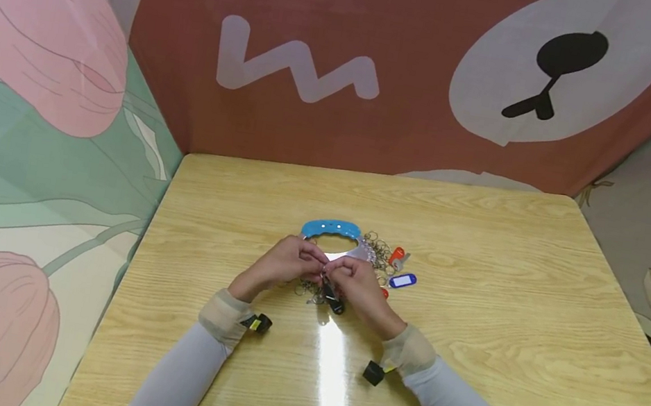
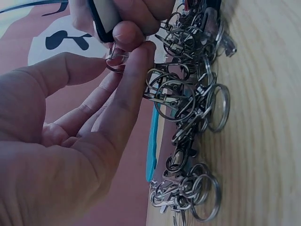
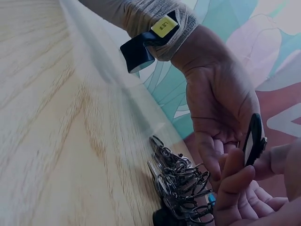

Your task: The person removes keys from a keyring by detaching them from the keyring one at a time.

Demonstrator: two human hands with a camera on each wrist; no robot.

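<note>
Over a large metal key-holder ring with a blue handle (image 1: pixel 331 229), my two hands meet at the fingertips. My left hand (image 1: pixel 286 266) pinches a small split ring (image 2: pixel 116 63) between thumb and forefinger. A black-rimmed key tag (image 2: pixel 102 19) with a pale insert hangs off that ring, gripped by my right hand (image 1: pixel 362 288). In the right wrist view the key tag (image 3: pixel 254 140) stands on edge between the right fingers and thumb. Many metal key rings with clasps (image 2: pixel 176 94) crowd the holder's rim just beside my hands. A black item (image 1: pixel 333 298) lies below the fingertips; its kind is unclear.
Right of the holder lie a blue key tag (image 1: pixel 402 280), an orange-red tag (image 1: pixel 396 255) and a key (image 1: pixel 401 261). A red piece (image 1: pixel 384 293) shows near the right hand. The wooden table (image 1: pixel 504 314) meets patterned cloth walls at its back and left.
</note>
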